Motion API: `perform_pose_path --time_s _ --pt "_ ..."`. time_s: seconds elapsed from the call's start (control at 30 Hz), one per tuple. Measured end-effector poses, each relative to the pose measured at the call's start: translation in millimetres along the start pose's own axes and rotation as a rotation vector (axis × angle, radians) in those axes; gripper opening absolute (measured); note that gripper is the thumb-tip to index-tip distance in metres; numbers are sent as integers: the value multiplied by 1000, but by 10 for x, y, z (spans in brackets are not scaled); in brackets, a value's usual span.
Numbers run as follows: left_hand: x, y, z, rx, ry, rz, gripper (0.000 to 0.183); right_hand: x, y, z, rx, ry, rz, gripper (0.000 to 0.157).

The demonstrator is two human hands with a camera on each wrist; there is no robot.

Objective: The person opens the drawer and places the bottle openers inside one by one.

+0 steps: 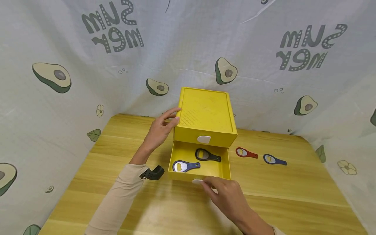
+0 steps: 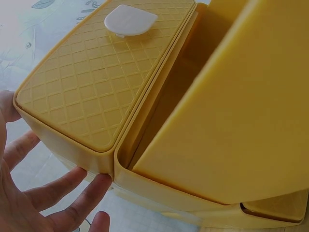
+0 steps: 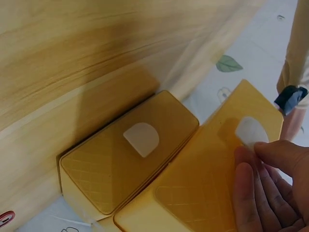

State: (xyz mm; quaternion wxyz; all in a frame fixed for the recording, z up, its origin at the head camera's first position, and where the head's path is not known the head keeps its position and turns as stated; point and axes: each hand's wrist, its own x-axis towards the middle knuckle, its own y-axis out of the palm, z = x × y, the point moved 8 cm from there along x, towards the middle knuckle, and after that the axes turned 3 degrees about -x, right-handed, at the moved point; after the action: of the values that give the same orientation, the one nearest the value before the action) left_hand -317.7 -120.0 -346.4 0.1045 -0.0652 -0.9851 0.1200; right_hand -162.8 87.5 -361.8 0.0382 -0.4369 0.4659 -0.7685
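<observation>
A yellow drawer cabinet (image 1: 207,109) stands on the table with one drawer (image 1: 215,168) pulled out below a closed upper one. Inside that drawer lie a blue-handled bottle opener (image 1: 186,165) and a black bottle opener (image 1: 207,155). My right hand (image 1: 227,197) pinches the drawer's white handle (image 3: 251,131) between thumb and fingers. Fingers spread, my left hand (image 1: 160,130) rests against the cabinet's upper left side; in the left wrist view the thumb is at the top edge and fingertips touch the side wall (image 2: 63,140).
Right of the cabinet, a red bottle opener (image 1: 246,152) and a blue bottle opener (image 1: 274,159) lie on the wooden table (image 1: 293,186). Another closed drawer with a white handle (image 3: 142,139) sits below the pulled-out one. A printed curtain (image 1: 188,42) hangs behind.
</observation>
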Motion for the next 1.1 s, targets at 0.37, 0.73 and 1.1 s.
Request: perform_pose_path --time_s 0.37,0.73,1.1 --pt "-5 -13 -15 -5 2 -3 42 108 41 -99 12 -20 -35 15" --pt "3 -10 -9 -2 13 3 42 241 118 -262 -20 -6 -29 17" --pt "4 2 -4 -2 16 4 42 389 228 -434 -30 -9 -46 13"
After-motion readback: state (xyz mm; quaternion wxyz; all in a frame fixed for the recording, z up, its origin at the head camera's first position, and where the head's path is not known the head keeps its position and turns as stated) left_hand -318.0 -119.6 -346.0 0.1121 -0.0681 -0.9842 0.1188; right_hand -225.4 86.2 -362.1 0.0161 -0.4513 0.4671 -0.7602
